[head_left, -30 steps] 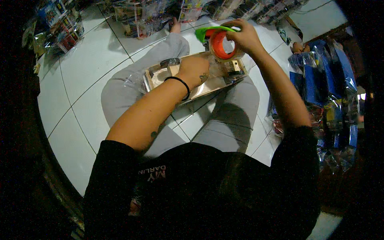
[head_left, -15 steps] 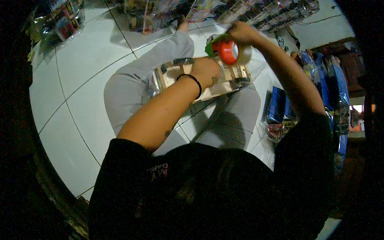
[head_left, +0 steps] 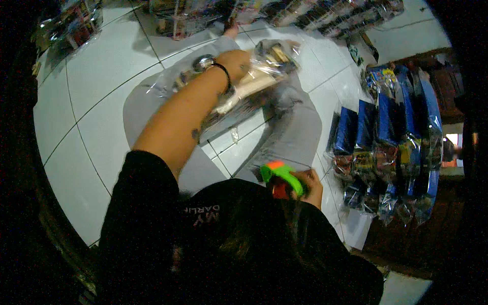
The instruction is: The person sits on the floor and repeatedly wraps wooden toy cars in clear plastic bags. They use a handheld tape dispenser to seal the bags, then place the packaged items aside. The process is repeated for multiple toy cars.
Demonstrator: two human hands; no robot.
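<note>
Closest to you, your right hand sits low beside your chest, over your right thigh. Its fingers are curled around the green and orange tape dispenser, gripping it from the right side; the green guard arches over the top and the orange part shows at its near end and underneath. The dispenser is drawn back against your dark shirt, well apart from the package farther out.

Your grey-trousered legs stretch away across the white tiled floor. To your right, just beside your right leg, a cluster of blue, clear-wrapped packs lies on the floor, some overlapping each other.

Farther out, your left arm reaches forward over your lap, a black band on the wrist. Your left hand lies on the clear plastic package, which holds pale wooden-looking pieces and something round and metallic near its left end. The package rests across your legs, tilted, its wrap crinkled and glinting. The fingers of this hand are hidden past the knuckles and under the wrap, so you cannot tell whether they are spread flat or pinching the plastic.

Beyond your feet, along the far edge, more wrapped goods are lined up on the floor, blurred and too small to make out.
</note>
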